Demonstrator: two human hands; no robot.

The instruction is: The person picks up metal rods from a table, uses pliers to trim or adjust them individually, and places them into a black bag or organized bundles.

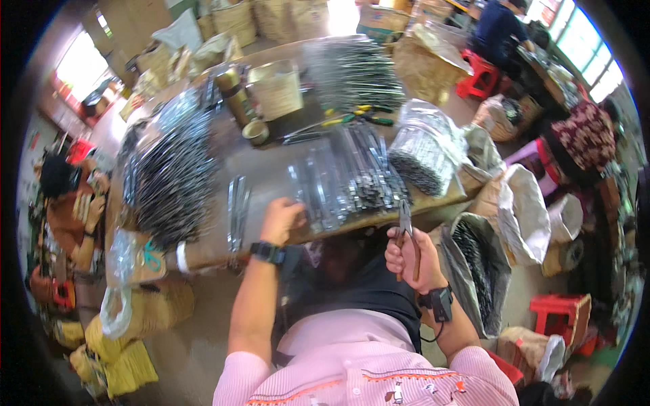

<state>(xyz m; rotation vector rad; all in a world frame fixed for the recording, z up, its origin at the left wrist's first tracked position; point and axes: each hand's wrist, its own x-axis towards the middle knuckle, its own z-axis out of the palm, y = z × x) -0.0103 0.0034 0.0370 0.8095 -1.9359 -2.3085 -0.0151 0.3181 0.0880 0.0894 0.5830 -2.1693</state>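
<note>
My left hand [281, 220] rests at the near edge of the wooden table [264, 169], its fingers curled on a spread of flat grey metal strips [352, 177]. My right hand [406, 252] hangs just below the table edge and grips a pair of pliers [405, 223] by brown handles, jaws pointing up toward the strips. A few separate strips [237, 210] lie left of my left hand. Both wrists carry dark bands.
A large heap of metal strips [172, 176] fills the table's left, another heap [355, 74] the far side. A clear bag of parts [423, 152] stands right. A cream tub [276, 88], sacks [474, 264], red stools [562, 311] and seated people surround it.
</note>
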